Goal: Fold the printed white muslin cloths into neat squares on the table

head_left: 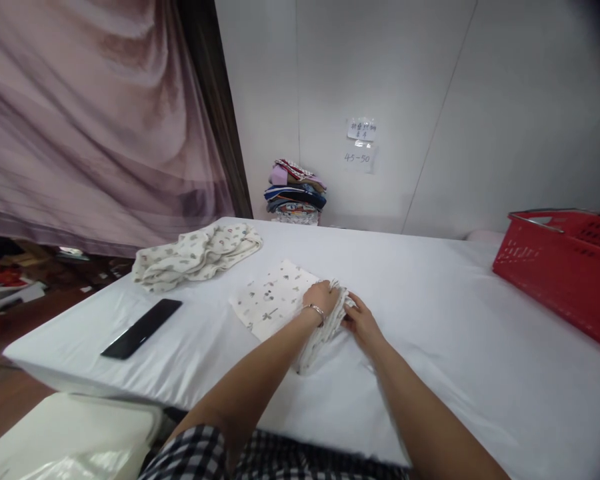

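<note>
A white patterned cloth (270,300) lies partly flat on the white table (430,320), its right part gathered into a fold (325,330). My left hand (321,295), with a bracelet at the wrist, rests on top of the cloth and grips the gathered fold. My right hand (359,319) holds the same fold from the right side, fingers closed on its edge.
A crumpled patterned garment (197,253) lies at the back left of the table. A black flat object (143,328) sits near the left edge. A red basket (565,267) stands at the right. Folded clothes (296,192) are stacked by the wall. A pink curtain (90,113) hangs left.
</note>
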Tool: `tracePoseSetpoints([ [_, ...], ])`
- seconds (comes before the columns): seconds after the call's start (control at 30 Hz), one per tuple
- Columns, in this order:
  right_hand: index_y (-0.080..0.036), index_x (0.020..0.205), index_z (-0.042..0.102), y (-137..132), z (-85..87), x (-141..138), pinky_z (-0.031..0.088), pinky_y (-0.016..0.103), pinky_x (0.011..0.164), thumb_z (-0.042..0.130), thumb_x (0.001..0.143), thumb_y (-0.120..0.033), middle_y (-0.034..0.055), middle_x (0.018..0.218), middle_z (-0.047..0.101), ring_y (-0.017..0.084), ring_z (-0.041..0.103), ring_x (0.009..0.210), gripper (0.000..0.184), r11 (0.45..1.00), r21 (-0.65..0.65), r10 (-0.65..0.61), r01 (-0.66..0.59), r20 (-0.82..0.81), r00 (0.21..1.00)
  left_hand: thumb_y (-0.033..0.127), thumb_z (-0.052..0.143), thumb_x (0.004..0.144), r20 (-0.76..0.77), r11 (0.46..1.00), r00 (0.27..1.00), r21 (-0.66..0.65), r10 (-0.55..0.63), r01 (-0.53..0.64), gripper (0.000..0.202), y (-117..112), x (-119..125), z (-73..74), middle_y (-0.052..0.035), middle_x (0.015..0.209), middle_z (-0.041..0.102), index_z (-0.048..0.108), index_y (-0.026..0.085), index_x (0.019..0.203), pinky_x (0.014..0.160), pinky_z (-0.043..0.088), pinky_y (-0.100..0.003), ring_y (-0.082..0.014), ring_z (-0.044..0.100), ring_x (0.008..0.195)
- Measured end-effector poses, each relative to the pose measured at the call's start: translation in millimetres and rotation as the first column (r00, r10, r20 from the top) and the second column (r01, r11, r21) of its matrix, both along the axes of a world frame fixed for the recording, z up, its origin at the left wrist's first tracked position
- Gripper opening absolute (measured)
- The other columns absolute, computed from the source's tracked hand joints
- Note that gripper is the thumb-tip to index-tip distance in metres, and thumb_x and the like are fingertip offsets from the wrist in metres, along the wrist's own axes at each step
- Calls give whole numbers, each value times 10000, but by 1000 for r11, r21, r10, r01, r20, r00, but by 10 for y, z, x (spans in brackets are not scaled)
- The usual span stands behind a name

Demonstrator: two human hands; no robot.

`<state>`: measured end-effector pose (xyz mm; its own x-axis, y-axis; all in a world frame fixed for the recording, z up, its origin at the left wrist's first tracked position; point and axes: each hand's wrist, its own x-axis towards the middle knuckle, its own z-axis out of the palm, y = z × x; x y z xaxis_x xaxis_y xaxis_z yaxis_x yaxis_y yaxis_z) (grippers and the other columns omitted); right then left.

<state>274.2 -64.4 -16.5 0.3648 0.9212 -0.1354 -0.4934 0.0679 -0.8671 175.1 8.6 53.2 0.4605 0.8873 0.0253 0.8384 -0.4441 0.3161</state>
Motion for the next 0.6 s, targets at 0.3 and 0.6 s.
tracePoseSetpoints([
  [0.3,-240,1091,548,4,-9,9,501,256,540,712,624,-272,-56,580,557,121,560,567,496,1000,-16,5,-5,35,999,419,439,768,41,994,997,-75,-71,74,365,-18,66,-9,-130,1042,638,635,157,931,778,445,-323,-242,590,956],
  [0.6,-231,943,527,25,-25,16,515,281,561,694,660,-394,-17,664,615,140,590,618,368,999,-18,32,-31,42,999,323,449,758,130,983,992,-182,-5,28,252,184,31,-40,-94,936,678,639,176,835,730,438,-254,-196,615,884],
])
